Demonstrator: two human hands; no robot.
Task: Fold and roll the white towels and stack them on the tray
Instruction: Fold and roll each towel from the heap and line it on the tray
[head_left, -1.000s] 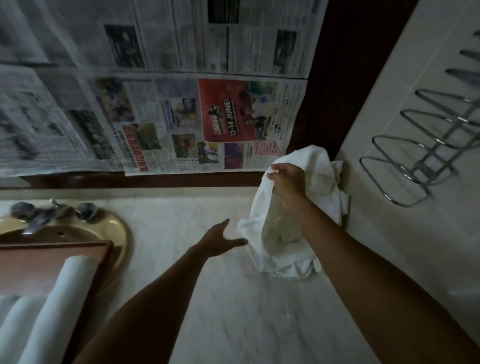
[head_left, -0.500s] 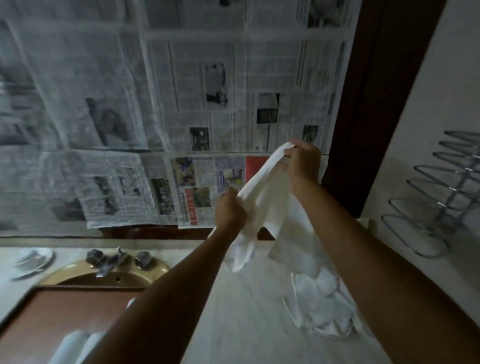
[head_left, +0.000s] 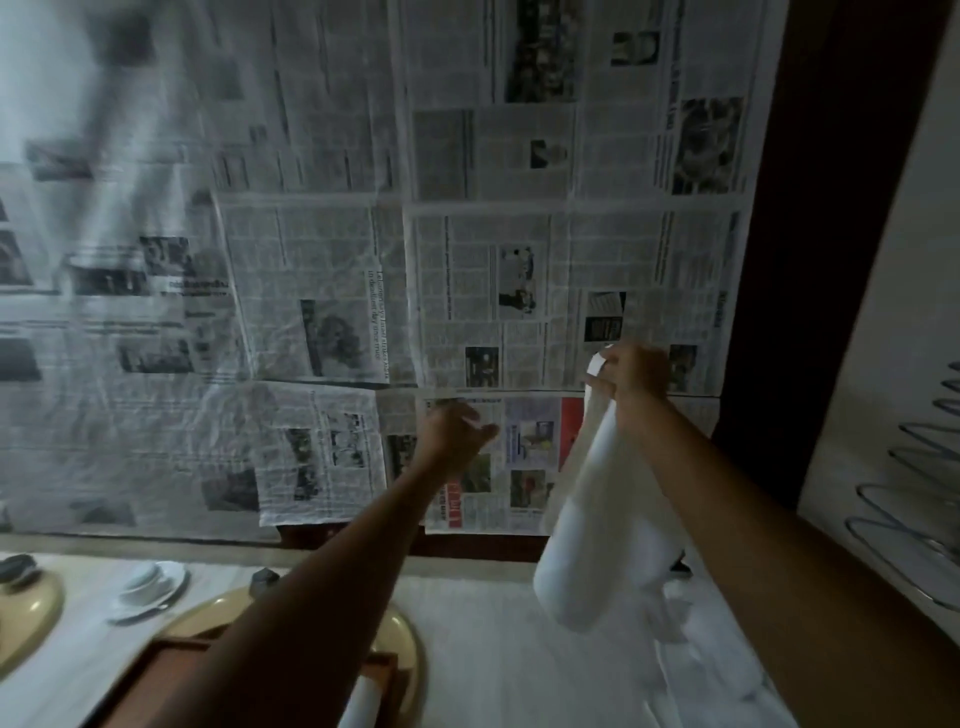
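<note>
Wooden tray (head_left: 156, 691) was cut by bottom edge; rolled towel (head_left: 361, 709) mostly hidden; left hand (head_left: 457, 434) motion-blurred, grip unclear; wire rack (head_left: 930, 525) cropped right.

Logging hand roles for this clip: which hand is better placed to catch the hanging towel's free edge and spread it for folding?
Left, probably. The right hand already pinches the white towel by its top corner and carries it. The left hand is raised beside it and seems to hold nothing, though blur hides its fingers.

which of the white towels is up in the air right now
The towel hanging from the right hand. The rolled towel lies on the tray; the crumpled ones lie on the counter.
</note>
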